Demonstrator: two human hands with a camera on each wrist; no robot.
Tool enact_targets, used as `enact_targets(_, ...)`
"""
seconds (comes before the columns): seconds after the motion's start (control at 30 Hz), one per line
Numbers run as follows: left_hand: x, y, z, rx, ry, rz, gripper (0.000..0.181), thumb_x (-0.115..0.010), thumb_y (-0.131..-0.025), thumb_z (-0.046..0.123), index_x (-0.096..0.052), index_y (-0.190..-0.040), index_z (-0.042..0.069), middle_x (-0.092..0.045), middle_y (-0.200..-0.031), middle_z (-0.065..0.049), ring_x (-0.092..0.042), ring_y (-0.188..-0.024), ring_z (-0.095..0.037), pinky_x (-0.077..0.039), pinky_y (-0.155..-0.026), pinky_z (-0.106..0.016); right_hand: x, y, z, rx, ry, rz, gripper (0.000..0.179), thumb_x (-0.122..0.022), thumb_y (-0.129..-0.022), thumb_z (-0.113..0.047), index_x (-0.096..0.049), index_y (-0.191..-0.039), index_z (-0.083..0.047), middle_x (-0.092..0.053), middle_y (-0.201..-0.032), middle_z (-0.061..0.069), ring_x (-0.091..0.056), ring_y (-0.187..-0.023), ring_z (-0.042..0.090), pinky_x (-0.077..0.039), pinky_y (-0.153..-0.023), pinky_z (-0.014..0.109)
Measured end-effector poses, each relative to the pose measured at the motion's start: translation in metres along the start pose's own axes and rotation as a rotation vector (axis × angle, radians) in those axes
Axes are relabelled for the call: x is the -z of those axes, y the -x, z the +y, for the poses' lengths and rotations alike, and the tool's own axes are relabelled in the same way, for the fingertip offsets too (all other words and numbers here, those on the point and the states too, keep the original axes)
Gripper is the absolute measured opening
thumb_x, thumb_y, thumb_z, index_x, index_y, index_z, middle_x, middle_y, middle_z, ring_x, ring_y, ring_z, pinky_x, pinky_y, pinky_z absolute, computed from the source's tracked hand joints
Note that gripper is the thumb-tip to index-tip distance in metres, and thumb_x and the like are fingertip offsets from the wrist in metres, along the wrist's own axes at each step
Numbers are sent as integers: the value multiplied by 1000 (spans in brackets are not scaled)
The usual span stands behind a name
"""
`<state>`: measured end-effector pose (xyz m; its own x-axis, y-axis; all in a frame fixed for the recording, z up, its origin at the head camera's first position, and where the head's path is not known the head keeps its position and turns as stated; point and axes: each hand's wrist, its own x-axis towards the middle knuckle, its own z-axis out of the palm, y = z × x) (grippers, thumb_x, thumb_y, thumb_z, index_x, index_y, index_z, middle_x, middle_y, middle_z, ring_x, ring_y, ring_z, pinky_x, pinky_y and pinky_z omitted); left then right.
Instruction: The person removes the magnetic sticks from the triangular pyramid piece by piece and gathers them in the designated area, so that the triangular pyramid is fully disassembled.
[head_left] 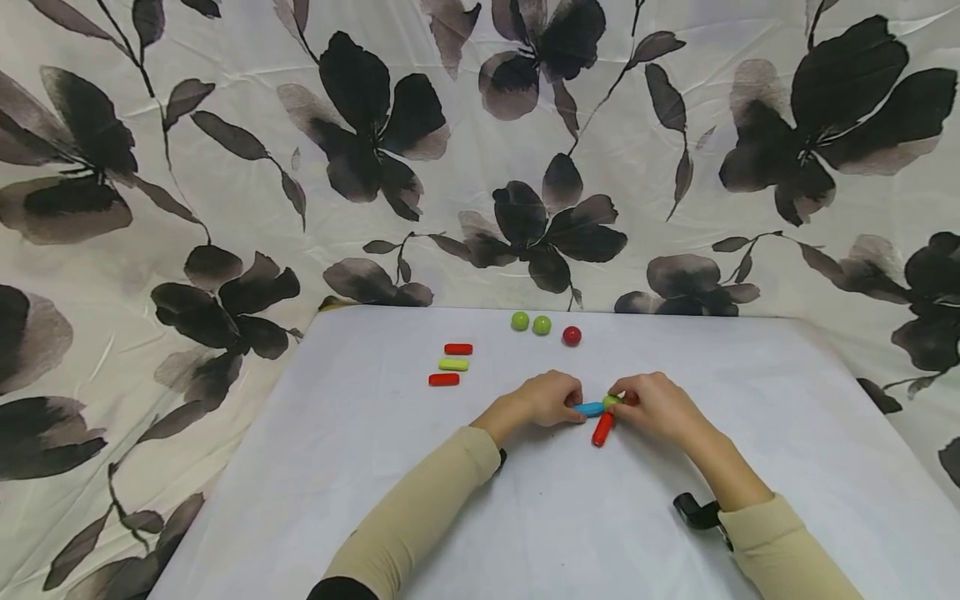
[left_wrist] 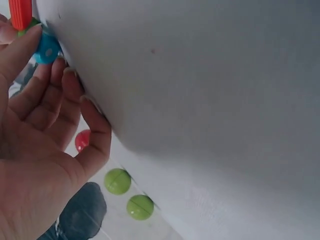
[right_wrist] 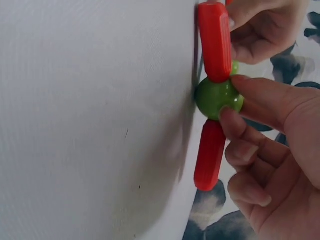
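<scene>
My left hand point(head_left: 542, 398) pinches a blue rod point(head_left: 589, 409) between thumb and fingertips; its round end with a small hole point(left_wrist: 48, 52) faces the left wrist camera. Opposite it, my right hand point(head_left: 662, 407) holds a glossy green ball point(right_wrist: 215, 98) between thumb and index finger. The blue rod's far end meets this ball in the head view. Two red ridged rods join the ball at opposite sides in the right wrist view, an upper red rod point(right_wrist: 216, 42) and a lower red rod point(right_wrist: 209, 156). Only one red rod point(head_left: 602, 429) shows in the head view, angled toward me.
Left of centre on the white tabletop point(head_left: 360, 467) lie an upper red rod point(head_left: 458, 349), a yellow-green rod point(head_left: 453, 364) and a lower red rod point(head_left: 444, 379). Near the far edge sit two green balls point(head_left: 542, 325) and a red ball point(head_left: 572, 336). Behind hangs a floral cloth point(head_left: 465, 142).
</scene>
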<state>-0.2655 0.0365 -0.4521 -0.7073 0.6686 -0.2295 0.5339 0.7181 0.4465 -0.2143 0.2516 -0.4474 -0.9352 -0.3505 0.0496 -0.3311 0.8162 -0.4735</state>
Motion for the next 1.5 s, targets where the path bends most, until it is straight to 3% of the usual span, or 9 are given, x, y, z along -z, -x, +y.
enact_targets(0.27,3,1,-5,-15,42,-40,17,-73,-97,30,-66,-98,15,-59,-85,5,-52,-81,-8,-42,-73,-21,3,-2,2,-8,-37,-29,14,-78,-90,-13,-77,-101,-4,-60,-67,-5,-51,-63,13,-43,-59,28)
enact_targets(0.73,2,11,-18,-89,121,30,13,-76,-95,22,-69,-98,10,-60,-85,3,-52,-81,-9,-43,-75,-20,1,0,8,-24,-43,-5,16,-77,-90,-14,-77,-101,-3,-59,-68,-4,-50,-65,14,-41,-60,29)
enact_targets(0.97,6,34,-37,-93,105,95,12,-77,-94,21,-70,-99,12,-62,-87,4,-54,-83,-11,-46,-77,-21,1,1,8,-43,-38,9,17,-78,-90,-14,-77,-102,-2,-61,-69,-3,-51,-66,15,-43,-62,30)
enact_targets(1.5,22,115,-103,46,112,215,13,-79,-91,17,-70,-98,11,-62,-86,4,-56,-83,-16,-49,-75,-29,5,1,6,-53,-20,-5,21,-79,-90,-15,-77,-104,0,-66,-73,-2,-54,-67,14,-45,-63,30)
